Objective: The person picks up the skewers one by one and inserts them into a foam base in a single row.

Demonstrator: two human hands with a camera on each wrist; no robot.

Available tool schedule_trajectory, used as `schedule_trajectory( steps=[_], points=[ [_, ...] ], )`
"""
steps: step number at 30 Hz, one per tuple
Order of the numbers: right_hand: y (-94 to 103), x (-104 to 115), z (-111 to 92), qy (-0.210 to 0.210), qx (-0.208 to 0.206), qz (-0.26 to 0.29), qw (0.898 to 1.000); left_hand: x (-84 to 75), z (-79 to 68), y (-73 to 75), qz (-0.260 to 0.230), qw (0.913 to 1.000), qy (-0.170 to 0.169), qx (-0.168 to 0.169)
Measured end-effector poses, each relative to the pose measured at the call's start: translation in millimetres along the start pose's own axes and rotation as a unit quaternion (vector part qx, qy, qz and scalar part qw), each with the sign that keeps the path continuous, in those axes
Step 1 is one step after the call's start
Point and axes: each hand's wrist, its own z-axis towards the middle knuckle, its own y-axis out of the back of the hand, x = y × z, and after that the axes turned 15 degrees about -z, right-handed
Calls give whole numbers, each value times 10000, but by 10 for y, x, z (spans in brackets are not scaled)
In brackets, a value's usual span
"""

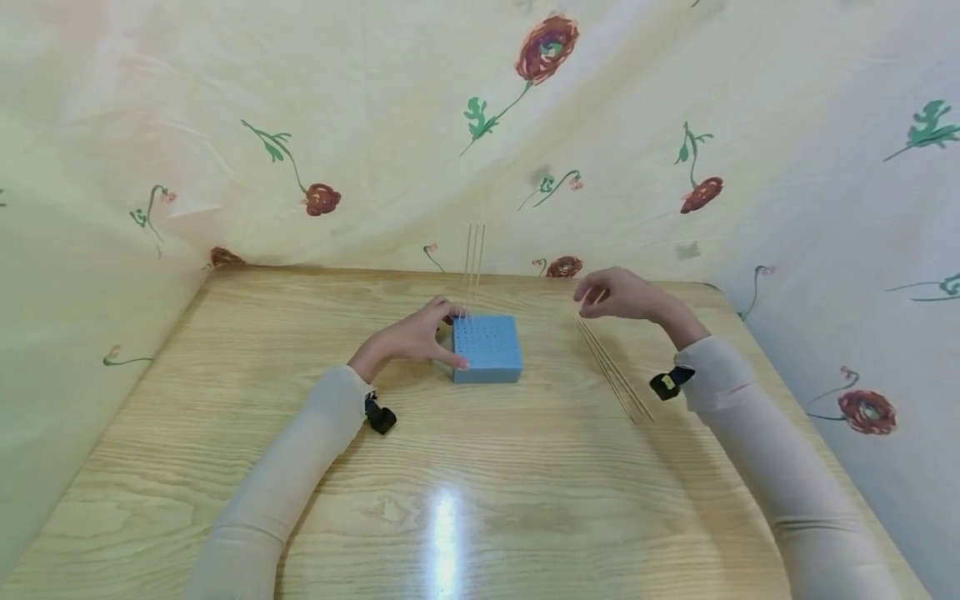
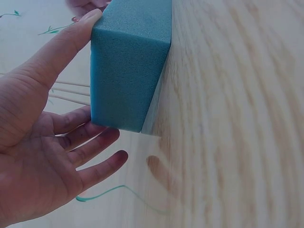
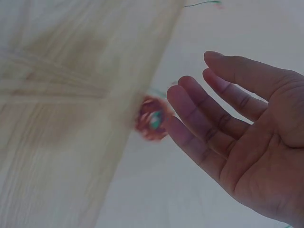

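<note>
A blue foam block (image 1: 497, 342) dotted with rows of small holes sits on the table, and three thin wooden sticks (image 1: 473, 265) stand upright near its far left corner. My left hand (image 1: 411, 335) grips the block from the left, thumb at the near edge and fingers at the far side; the left wrist view shows the thumb tip on an edge of the foam (image 2: 128, 76). Above the far ends of several loose wooden sticks (image 1: 617, 372) hovers my right hand (image 1: 615, 295). Its fingers are loosely bent with nothing between them in the right wrist view.
The light wood table (image 1: 360, 500) ends at a hanging cloth (image 1: 375, 167) with a flower print, which rises behind it and along both sides. Each wrist carries a small black camera, the left one (image 1: 381, 417) and the right one (image 1: 670, 382).
</note>
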Motion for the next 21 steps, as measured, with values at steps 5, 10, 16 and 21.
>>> schedule_trajectory(
  steps=[5,10,16,21],
  points=[
    [-44,-201,-104,-267,497,-405,9976,3,2,-10,-19,10000,-25,-27],
    [-117,-360,-150,-273,932,-311,9948,-8,-9,-7,-22,10000,27,8],
    [-213,-487,-149,-362,1088,-119,9933,-3,-19,5,-15,10000,37,11],
    [-290,-606,-151,-453,1061,-146,9932,-23,-17,-2,-4,10000,29,40]
  ],
)
